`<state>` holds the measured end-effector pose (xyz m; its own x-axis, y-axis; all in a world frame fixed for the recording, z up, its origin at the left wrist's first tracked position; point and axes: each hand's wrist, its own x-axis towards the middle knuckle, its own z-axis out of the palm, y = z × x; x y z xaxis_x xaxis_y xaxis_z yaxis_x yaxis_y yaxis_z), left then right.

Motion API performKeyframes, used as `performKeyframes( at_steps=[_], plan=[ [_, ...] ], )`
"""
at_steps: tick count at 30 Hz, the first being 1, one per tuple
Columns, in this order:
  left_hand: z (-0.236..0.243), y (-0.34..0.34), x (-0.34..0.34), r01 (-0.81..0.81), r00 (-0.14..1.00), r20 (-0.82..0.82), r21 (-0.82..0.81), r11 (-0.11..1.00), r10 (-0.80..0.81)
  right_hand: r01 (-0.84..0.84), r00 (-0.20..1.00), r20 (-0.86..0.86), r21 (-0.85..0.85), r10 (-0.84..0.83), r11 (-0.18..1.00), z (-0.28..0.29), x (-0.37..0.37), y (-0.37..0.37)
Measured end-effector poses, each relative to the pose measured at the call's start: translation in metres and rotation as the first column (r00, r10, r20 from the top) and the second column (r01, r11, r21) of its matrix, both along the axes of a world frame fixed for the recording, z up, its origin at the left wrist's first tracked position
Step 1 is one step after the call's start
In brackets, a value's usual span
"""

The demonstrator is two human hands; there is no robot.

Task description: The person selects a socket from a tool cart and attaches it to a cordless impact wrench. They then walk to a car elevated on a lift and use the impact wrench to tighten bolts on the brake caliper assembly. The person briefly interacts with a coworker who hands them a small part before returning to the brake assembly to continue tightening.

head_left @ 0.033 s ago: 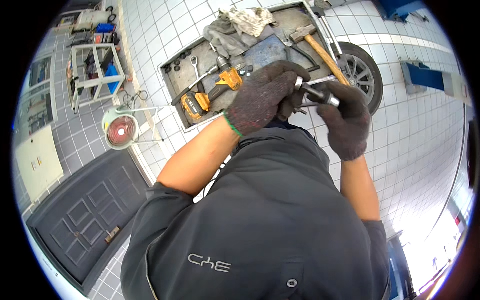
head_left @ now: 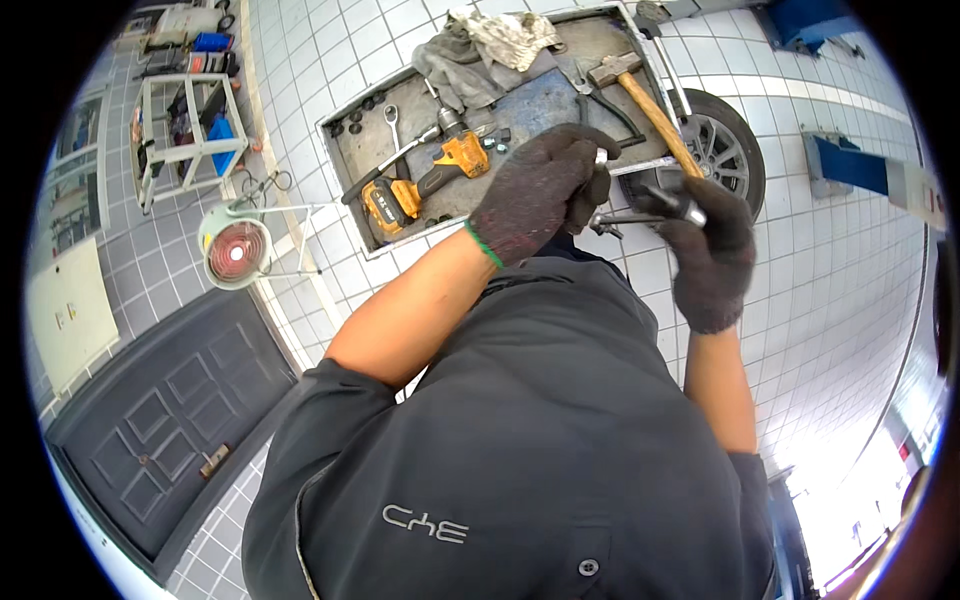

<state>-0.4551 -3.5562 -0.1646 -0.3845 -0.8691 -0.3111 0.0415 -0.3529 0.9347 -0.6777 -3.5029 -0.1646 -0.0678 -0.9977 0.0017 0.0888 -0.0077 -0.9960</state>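
Observation:
My left hand (head_left: 545, 190), in a dark knit glove with a green cuff edge, is closed on a small shiny metal piece (head_left: 601, 156), mostly hidden by the fingers. To its right, my right hand (head_left: 712, 255), gloved alike, grips a dark tool with a shiny metal end (head_left: 690, 212); motion blurs it. A thin metal rod (head_left: 628, 218) shows between the hands, and I cannot tell whether it belongs to that tool. Both hands are raised in front of my body, the left over the near edge of a tool tray (head_left: 440, 228).
On the tray lie a yellow cordless power tool (head_left: 462, 157), a ratchet wrench (head_left: 392, 122), a wooden-handled hammer (head_left: 655, 115), pliers (head_left: 612, 110) and grey rags (head_left: 465, 70). A car wheel (head_left: 722, 150) is behind at right. A round fan (head_left: 237, 250) stands left.
My hands have moved apart, the right one going rightward and slightly down with the dark tool. The shiny piece stays in my left hand, and more of the thin rod shows.

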Motion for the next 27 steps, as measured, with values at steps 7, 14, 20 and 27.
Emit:
performKeyframes(
  at_steps=[7,14,20,27],
  plan=[
    [-0.12,-0.024,-0.002,0.662,0.585,0.79,-0.333,0.671,-0.185,0.037,0.846,-0.533,0.045,-0.008,0.998,-0.012,-0.041,0.013],
    [-0.148,-0.073,-0.004,0.936,0.091,0.982,-0.028,0.351,-0.166,-0.01,0.935,-0.354,0.067,0.033,0.998,-0.014,-0.051,0.025],
    [-0.138,-0.047,0.012,0.645,0.571,0.818,-0.393,0.655,-0.072,0.013,0.976,-0.216,0.168,0.024,0.986,-0.018,-0.04,0.024],
    [-0.035,0.028,0.015,0.182,0.974,0.2,-0.404,0.896,-0.107,-0.221,0.924,-0.27,0.201,0.271,0.954,-0.036,-0.019,0.016]
  ],
)
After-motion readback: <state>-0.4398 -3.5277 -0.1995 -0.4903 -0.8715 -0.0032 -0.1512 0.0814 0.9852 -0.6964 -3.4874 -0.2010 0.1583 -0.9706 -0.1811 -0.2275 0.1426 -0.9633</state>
